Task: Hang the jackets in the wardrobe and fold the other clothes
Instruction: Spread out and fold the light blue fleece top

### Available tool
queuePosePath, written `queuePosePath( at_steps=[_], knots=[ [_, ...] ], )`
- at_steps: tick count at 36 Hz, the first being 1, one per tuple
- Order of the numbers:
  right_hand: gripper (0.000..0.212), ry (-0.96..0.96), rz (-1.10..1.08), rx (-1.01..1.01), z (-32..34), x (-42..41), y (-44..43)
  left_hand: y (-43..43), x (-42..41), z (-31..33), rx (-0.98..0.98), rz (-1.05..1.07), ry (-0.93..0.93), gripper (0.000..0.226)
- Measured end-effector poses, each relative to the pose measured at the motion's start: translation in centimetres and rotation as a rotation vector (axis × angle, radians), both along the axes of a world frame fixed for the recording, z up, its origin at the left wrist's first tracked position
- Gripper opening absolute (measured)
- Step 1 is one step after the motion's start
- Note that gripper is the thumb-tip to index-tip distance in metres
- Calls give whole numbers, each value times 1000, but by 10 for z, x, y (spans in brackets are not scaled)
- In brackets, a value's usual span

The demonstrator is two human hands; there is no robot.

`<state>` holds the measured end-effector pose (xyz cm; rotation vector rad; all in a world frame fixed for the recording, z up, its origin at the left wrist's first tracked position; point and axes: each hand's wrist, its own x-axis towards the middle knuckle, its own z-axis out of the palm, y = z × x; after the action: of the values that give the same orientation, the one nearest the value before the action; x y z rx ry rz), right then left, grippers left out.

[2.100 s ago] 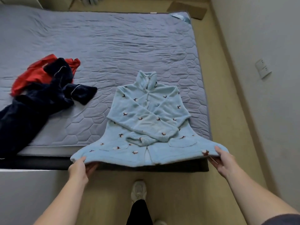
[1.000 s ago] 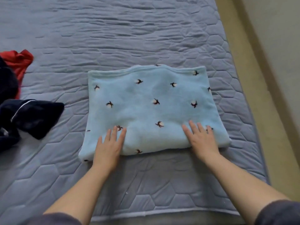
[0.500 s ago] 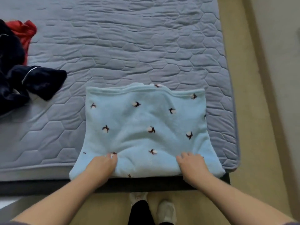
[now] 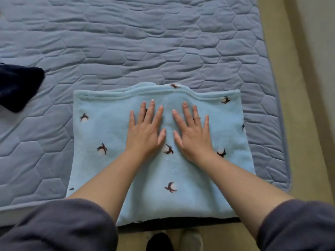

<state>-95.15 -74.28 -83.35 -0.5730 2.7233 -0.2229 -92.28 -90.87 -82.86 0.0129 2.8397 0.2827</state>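
Note:
A light blue fleece garment [image 4: 108,169] with small dark motifs lies folded into a rectangle at the near right corner of the bed, its near edge hanging slightly over the mattress side. My left hand [image 4: 146,131] rests flat on its middle with fingers straight and spread. My right hand [image 4: 192,131] lies flat beside it, thumbs almost meeting. Neither hand grips the cloth.
The grey quilted mattress [image 4: 145,48] fills the view. Part of a dark navy garment [image 4: 16,87] lies at the left edge. A tan floor strip [image 4: 297,87] runs along the right, by the wall. My shoes [image 4: 190,240] show below the bed edge.
The garment's bottom half was folded up over the top, then pulled toward the bed's near edge. Both hands moved from its near edge up to its middle and flattened out.

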Motion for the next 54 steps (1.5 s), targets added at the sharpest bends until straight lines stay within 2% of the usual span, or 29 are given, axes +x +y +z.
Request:
queuePosePath(
  at_steps=[4, 8, 13, 18, 23, 29, 32, 35, 39, 43, 46, 51, 54],
  knots=[
    [67, 4, -1, 12, -42, -9, 4, -7, -6, -44, -59, 56, 22, 71],
    [65, 48, 6, -2, -68, -11, 11, -13, -4, -74, -37, 78, 79, 66],
    [68, 51, -84, 25, -70, -12, 23, -17, -3, -78, -39, 108, 108, 66],
    [69, 13, -220, 211, -58, -9, 48, -56, 11, -63, -158, 300, 23, 71],
    [64, -155, -589, 323, -36, 0, 78, -93, 40, -43, -241, 474, -132, 66],
    [60, -389, -708, 228, 2, 5, 115, -120, 77, -10, -103, 668, -247, 66],
    [58, -423, -781, 175, 19, 0, 118, -122, 89, 6, -112, 742, -288, 68],
    [56, -309, -698, 197, 33, -4, 109, -112, 89, 15, -128, 637, -214, 69],
    [51, -195, -426, 181, 39, -25, 94, -80, 66, 21, -54, 435, -157, 67],
    [54, -351, -199, 191, 21, -49, 84, -43, 32, 10, 13, 352, -250, 63],
    [59, -427, -243, 266, 1, -62, 84, -33, 19, -10, -20, 429, -289, 65],
    [66, -429, -378, 365, -22, -77, 94, -23, 15, -33, -120, 536, -244, 69],
    [65, -388, -408, 421, -21, -77, 84, -15, 26, -29, -95, 550, -183, 66]
  ],
)
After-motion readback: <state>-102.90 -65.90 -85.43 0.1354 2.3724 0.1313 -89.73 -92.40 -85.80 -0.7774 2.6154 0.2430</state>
